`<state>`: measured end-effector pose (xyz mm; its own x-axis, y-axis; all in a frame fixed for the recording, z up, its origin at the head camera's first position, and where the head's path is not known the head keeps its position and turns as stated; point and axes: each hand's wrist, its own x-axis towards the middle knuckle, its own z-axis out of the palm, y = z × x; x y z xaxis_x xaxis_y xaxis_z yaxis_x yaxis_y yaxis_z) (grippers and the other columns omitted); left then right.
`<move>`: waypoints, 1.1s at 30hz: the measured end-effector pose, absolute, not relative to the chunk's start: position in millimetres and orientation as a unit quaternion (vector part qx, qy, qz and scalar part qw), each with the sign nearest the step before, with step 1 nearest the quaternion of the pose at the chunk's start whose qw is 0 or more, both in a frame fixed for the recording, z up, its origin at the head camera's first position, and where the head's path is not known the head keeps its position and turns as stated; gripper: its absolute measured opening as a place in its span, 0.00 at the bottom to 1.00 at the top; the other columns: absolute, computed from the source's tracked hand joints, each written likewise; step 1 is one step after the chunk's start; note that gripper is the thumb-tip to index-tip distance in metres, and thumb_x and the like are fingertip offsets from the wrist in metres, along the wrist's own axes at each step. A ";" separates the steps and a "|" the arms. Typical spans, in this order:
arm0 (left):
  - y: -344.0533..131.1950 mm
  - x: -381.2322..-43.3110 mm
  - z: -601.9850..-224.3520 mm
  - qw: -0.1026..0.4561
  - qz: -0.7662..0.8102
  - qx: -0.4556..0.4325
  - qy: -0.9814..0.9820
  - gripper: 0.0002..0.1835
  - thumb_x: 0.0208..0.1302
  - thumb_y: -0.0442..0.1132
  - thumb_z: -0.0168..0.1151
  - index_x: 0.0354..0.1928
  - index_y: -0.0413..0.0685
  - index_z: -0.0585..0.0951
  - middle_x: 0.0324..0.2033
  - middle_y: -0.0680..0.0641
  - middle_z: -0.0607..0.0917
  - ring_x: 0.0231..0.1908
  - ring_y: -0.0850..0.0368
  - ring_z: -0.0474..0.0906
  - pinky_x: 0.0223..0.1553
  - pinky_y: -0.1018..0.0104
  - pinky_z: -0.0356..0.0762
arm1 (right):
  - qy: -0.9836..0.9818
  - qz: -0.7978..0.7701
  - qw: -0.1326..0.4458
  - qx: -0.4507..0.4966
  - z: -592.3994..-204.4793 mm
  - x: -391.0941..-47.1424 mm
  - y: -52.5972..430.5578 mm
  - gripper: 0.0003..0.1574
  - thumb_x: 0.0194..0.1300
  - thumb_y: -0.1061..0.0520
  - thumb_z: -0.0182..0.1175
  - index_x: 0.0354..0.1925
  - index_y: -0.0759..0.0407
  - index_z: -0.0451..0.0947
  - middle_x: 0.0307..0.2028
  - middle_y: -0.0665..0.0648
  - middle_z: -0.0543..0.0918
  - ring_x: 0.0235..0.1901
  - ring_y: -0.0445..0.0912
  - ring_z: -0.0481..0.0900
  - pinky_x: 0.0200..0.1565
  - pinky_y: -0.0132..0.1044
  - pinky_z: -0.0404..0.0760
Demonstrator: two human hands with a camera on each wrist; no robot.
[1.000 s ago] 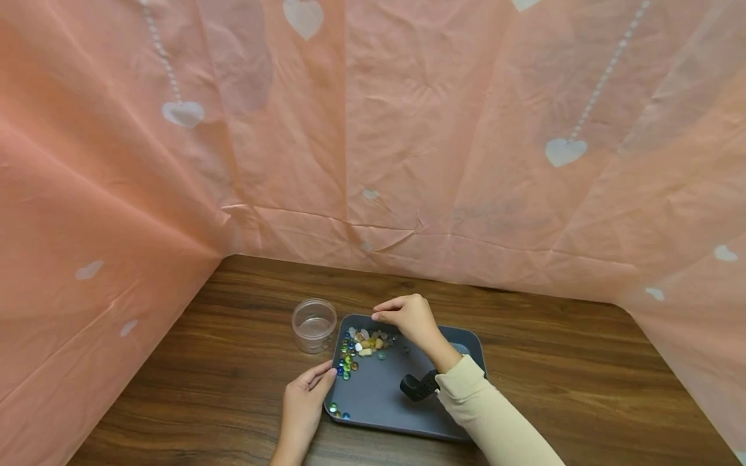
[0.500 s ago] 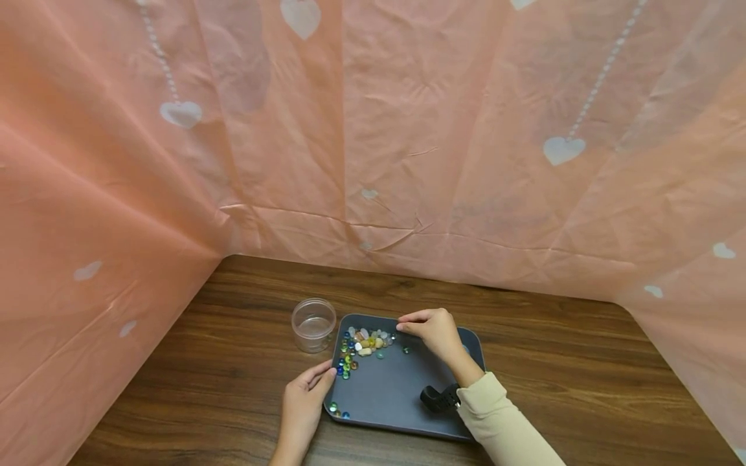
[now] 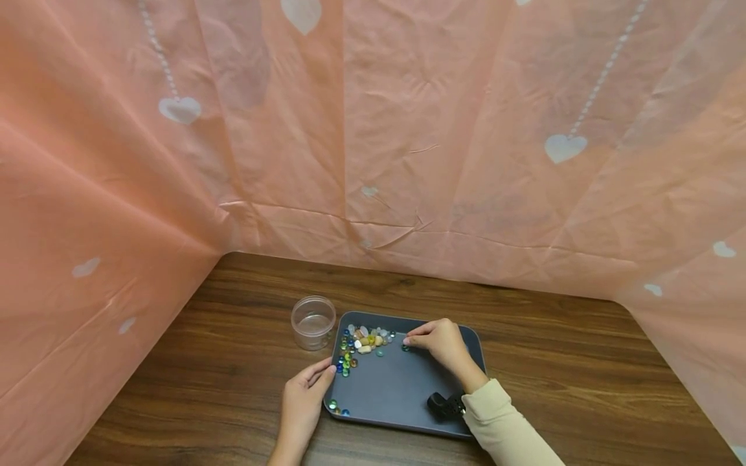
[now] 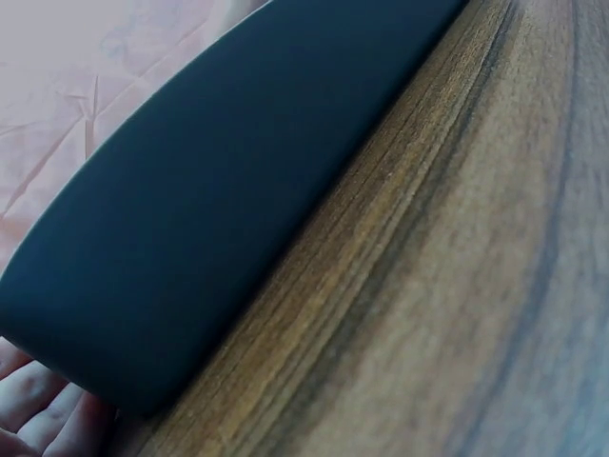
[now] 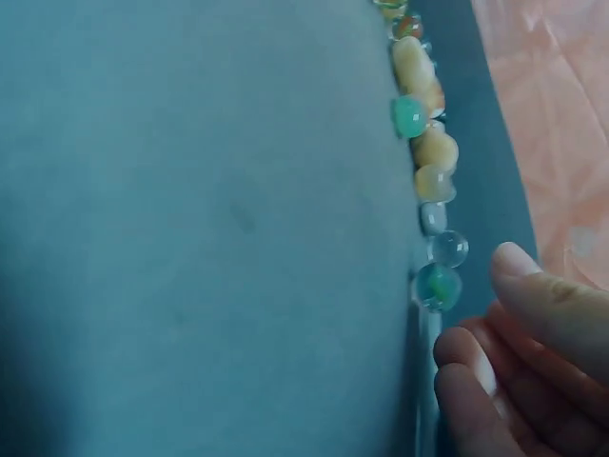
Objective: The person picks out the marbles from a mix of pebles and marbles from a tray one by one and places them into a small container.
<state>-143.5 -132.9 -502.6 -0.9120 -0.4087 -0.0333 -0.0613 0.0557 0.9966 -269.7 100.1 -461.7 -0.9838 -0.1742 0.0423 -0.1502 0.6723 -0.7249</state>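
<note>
My left hand (image 3: 303, 398) holds the left side of a dark grey tray (image 3: 384, 395), thumb at the rim and fingers along the outside wall. In the left wrist view, fingertips (image 4: 48, 409) show under the tray's end. Over the tray's far part, my right hand (image 3: 445, 346) has its fingertips right at a greenish glass marble (image 3: 405, 347). The right wrist view shows thumb and fingers spread apart beside a clear marble with a green swirl (image 5: 440, 286). Pale pebbles (image 3: 365, 348) and coloured glass marbles (image 3: 346, 364) cluster in the tray's far left corner.
A clear round plastic jar (image 3: 313, 323) stands on the wooden table (image 3: 221, 362), left of the tray. A few marbles (image 3: 334, 405) lie in the near left corner. A black wrist camera (image 3: 445, 406) overhangs the tray. Peach cloth (image 3: 408, 162) walls the table.
My right hand has moved from over the tray's far rim near the pebbles rightward and down to the separate greenish marble. The left hand stays at the tray's side.
</note>
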 end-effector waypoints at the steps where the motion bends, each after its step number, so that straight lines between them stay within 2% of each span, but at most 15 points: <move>1: -133.0 -143.4 -502.5 0.131 -0.667 0.162 -0.715 0.16 0.65 0.38 0.67 0.50 0.33 0.84 0.45 0.36 0.88 0.43 0.65 0.85 0.42 0.80 0.78 | 0.917 -0.388 0.015 -0.091 -462.8 -269.4 100.4 0.06 0.49 0.54 0.78 0.26 0.54 0.91 0.28 0.53 0.91 0.28 0.38 0.81 0.29 0.33 0.76; 7: -132.4 -142.2 -501.4 0.137 -0.661 0.157 -0.721 0.16 0.65 0.38 0.66 0.50 0.33 0.84 0.45 0.36 0.88 0.46 0.57 0.86 0.45 0.76 0.81 | 0.922 -0.372 0.011 -0.108 -466.3 -268.3 99.3 0.07 0.46 0.54 0.79 0.25 0.52 0.91 0.25 0.50 0.90 0.32 0.43 0.85 0.33 0.35 0.79; 14: -132.8 -142.7 -502.0 0.135 -0.657 0.167 -0.723 0.15 0.65 0.38 0.67 0.49 0.35 0.85 0.45 0.37 0.89 0.44 0.62 0.85 0.44 0.79 0.79 | 0.923 -0.365 0.024 -0.120 -466.1 -266.1 96.7 0.05 0.47 0.57 0.78 0.25 0.53 0.90 0.24 0.50 0.90 0.31 0.42 0.85 0.33 0.36 0.80; 19: -131.9 -141.8 -502.0 0.134 -0.661 0.162 -0.720 0.16 0.65 0.38 0.67 0.49 0.34 0.85 0.45 0.36 0.89 0.44 0.60 0.85 0.44 0.76 0.81 | 0.919 -0.372 0.026 -0.127 -466.9 -266.3 98.3 0.04 0.49 0.55 0.77 0.26 0.53 0.90 0.24 0.50 0.90 0.29 0.40 0.84 0.31 0.34 0.80; 22: -131.6 -141.9 -501.9 0.131 -0.664 0.160 -0.718 0.16 0.65 0.38 0.67 0.50 0.34 0.85 0.45 0.36 0.88 0.44 0.61 0.85 0.43 0.77 0.80 | 0.883 -0.451 0.067 -0.113 -465.6 -269.4 96.9 0.07 0.53 0.56 0.75 0.30 0.58 0.90 0.27 0.54 0.91 0.29 0.38 0.86 0.33 0.33 0.84; 26: -132.2 -141.7 -501.3 0.134 -0.660 0.163 -0.721 0.16 0.65 0.39 0.67 0.50 0.34 0.85 0.45 0.37 0.89 0.44 0.61 0.85 0.44 0.77 0.80 | 0.796 -0.584 0.132 -0.096 -457.2 -274.3 86.9 0.14 0.59 0.61 0.71 0.41 0.71 0.87 0.35 0.60 0.91 0.34 0.40 0.88 0.42 0.39 0.87; 33: -131.9 -141.1 -500.3 0.134 -0.658 0.160 -0.724 0.16 0.65 0.39 0.67 0.50 0.34 0.85 0.45 0.36 0.89 0.46 0.55 0.86 0.45 0.73 0.82 | 0.715 -0.670 0.180 -0.085 -441.2 -278.6 58.9 0.20 0.64 0.65 0.65 0.51 0.78 0.79 0.39 0.58 0.90 0.37 0.40 0.88 0.52 0.44 0.83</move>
